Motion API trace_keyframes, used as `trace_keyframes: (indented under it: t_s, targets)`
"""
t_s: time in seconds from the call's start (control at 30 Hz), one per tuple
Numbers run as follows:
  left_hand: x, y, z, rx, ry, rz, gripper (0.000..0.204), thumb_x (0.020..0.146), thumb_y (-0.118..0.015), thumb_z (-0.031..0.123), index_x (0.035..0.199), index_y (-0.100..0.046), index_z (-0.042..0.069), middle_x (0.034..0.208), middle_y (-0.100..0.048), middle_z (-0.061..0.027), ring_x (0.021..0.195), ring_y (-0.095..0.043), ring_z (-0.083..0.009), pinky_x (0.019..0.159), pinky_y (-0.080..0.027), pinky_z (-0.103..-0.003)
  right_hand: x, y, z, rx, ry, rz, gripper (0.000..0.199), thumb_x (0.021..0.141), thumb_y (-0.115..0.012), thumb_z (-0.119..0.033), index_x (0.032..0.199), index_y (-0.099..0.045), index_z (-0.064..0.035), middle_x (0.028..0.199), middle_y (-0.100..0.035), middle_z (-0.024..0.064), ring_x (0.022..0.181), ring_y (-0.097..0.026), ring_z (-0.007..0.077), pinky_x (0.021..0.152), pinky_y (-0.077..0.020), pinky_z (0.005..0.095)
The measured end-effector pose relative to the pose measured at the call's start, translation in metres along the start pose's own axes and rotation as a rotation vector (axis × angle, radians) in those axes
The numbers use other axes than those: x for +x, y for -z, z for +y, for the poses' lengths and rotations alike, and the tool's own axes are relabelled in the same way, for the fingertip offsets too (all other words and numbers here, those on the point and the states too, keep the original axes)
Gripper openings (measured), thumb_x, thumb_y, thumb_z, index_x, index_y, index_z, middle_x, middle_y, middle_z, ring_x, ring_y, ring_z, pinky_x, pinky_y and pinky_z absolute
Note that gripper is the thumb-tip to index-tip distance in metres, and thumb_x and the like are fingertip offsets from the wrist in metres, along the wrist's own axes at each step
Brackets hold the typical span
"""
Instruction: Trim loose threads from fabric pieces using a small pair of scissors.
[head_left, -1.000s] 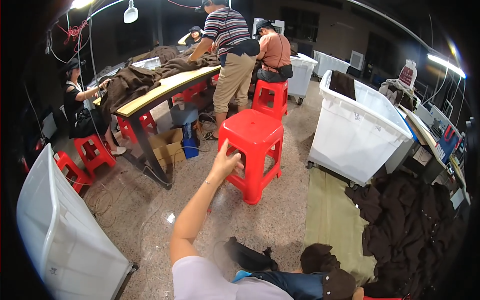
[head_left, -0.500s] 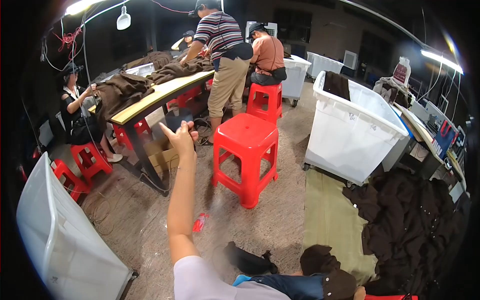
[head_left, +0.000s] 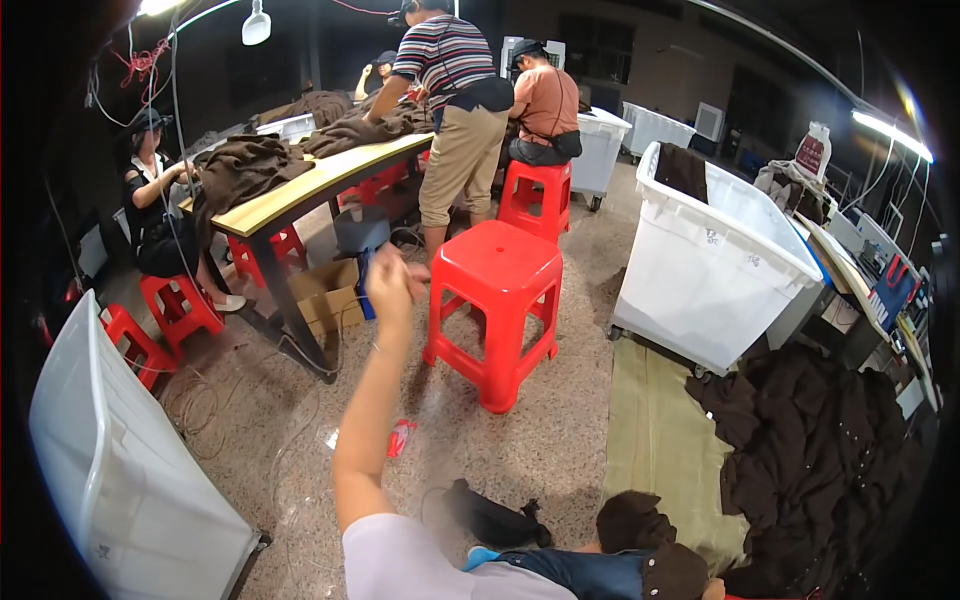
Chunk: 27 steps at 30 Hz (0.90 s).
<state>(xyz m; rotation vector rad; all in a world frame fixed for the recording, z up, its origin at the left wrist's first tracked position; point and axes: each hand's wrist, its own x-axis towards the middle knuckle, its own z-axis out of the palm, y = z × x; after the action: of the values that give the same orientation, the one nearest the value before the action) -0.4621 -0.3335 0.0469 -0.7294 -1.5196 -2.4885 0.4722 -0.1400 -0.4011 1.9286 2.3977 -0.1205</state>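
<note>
My left arm reaches forward in a pale sleeve, with my left hand (head_left: pixel 392 287) raised in the air left of a red plastic stool (head_left: pixel 495 262). Its fingers are smeared by motion, and no object shows in it. Across my lap, over blue jeans (head_left: pixel 585 572), lies a dark brown garment (head_left: pixel 672 572) with small buttons. Only a sliver of my right hand (head_left: pixel 714 590) shows at the lower edge, beside that garment; its fingers are mostly hidden.
A white wheeled bin (head_left: pixel 712 275) stands right, another white bin (head_left: pixel 130 470) left. Brown garments (head_left: pixel 820 460) lie heaped on a mat (head_left: pixel 650 450). Several people work around a wooden table (head_left: pixel 270 208) piled with brown cloth. A cardboard box (head_left: pixel 328 298) sits beneath. Cables trail across the floor.
My left hand has swung a little to the right and lower, and its fingers, outstretched before, are now blurred. The view has shifted slightly.
</note>
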Motion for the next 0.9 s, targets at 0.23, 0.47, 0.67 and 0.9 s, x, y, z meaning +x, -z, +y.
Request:
trace_keyframes:
  t_s: [0.23, 0.47, 0.67, 0.9]
  targets:
    - [-0.194, 0.004, -0.117, -0.013, 0.667, -0.253, 0.016, 0.098, -0.052, 0.015, 0.098, -0.063, 0.004, 0.070, -0.067, -0.0070, 0.048, -0.058, -0.0122, 0.042, -0.046, -0.026, 0.014, -0.023, 0.052, -0.629, 0.299, 0.484, 0.026, 0.088, -0.047, -0.020, 0.083, -0.069, -0.0069, 0.088, -0.068, 0.0147, 0.084, -0.065, 0.0337, 0.074, -0.0523, 0.0436]
    - [-0.383, 0.027, -0.115, 0.479, 0.626, -0.974, 0.025, 0.091, -0.061, 0.026, 0.104, -0.065, 0.005, 0.084, -0.069, -0.0083, 0.075, -0.065, -0.0175, 0.070, -0.053, -0.033, 0.011, -0.014, 0.037, -0.357, 0.146, 0.065, 0.026, 0.089, -0.047, -0.021, 0.085, -0.069, -0.0077, 0.087, -0.067, 0.0146, 0.083, -0.065, 0.0328, 0.073, -0.0528, 0.0413]
    - [-0.420, 0.055, -0.068, 0.629, 0.636, -1.672, 0.038, 0.092, -0.056, 0.036, 0.116, -0.065, 0.008, 0.112, -0.067, -0.0134, 0.105, -0.061, -0.0350, 0.094, -0.048, -0.042, 0.006, -0.016, 0.039, -0.307, 0.182, 0.071, 0.026, 0.089, -0.048, -0.023, 0.086, -0.069, -0.0081, 0.086, -0.068, 0.0148, 0.083, -0.066, 0.0335, 0.072, -0.0531, 0.0434]
    - [-0.389, 0.092, -0.026, 0.953, 0.218, -1.606, 0.030, 0.087, -0.060, 0.035, 0.099, -0.071, 0.010, 0.099, -0.068, -0.0109, 0.105, -0.060, -0.0311, 0.087, -0.050, -0.045, 0.005, -0.001, 0.020, -0.130, -0.192, 0.033, 0.030, 0.090, -0.048, -0.029, 0.085, -0.069, -0.0073, 0.088, -0.069, 0.0172, 0.083, -0.067, 0.0372, 0.072, -0.0536, 0.0508]
